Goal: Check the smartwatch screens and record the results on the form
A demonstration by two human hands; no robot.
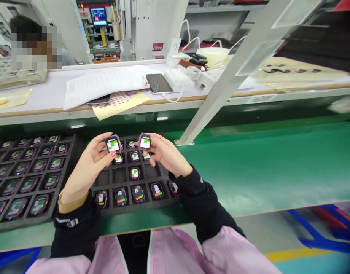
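My left hand (96,156) grips a smartwatch body (112,144) by its edges, its lit green-and-white screen facing me. In my right hand (163,150) is a second smartwatch body (145,142), with a similar screen and a purple case. Both are held above a dark foam tray (112,176) divided into square pockets. Several more watch bodies sit in its pockets, such as one watch body (135,173) in the middle and another watch body (138,193) with a dark, orange and green screen in the front row. Some pockets hold nothing; my hands hide part of the back rows.
A second foam tray (67,167) full of watch bodies lies at left on the green bench (263,171). A slanted metal post (220,91) rises behind my right hand. The shelf behind carries papers (103,83), a phone (159,83) and chargers (177,79). A person (35,45) is beyond.
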